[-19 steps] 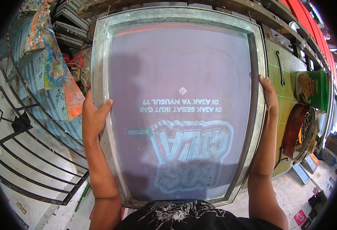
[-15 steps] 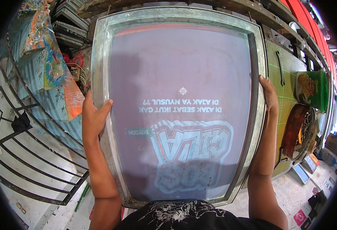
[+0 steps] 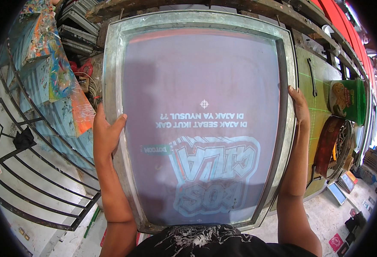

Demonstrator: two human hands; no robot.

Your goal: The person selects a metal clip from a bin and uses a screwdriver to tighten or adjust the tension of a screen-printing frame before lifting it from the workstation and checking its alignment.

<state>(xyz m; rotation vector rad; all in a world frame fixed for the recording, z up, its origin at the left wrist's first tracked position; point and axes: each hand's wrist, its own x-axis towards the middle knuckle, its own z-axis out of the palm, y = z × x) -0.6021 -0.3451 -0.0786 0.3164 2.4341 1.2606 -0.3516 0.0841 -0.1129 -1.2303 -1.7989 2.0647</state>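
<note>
A large screen printing frame (image 3: 130, 180) with a metal border and purplish mesh lies before me, its near edge against my black shirt. Upside-down lettering, a round crosshair mark and a big outlined logo show as paler areas in the mesh. My left hand (image 3: 110, 128) grips the left side of the border, thumb on top, with the other fingers hidden beneath. On the opposite side, my right hand (image 3: 299, 105) holds the border from its outer edge, with most fingers out of sight below.
Right of the frame, a wrench (image 3: 313, 77) lies on a green gridded board (image 3: 306, 64), near a green tub (image 3: 354, 102) and a round tin (image 3: 332, 147) of small tools. A black metal railing (image 3: 38, 184) curves along the left. Wooden beams (image 3: 261, 13) run behind.
The screen frame has shifted very slightly downward in view, with both hands still on its sides. Their grip looks the same.
</note>
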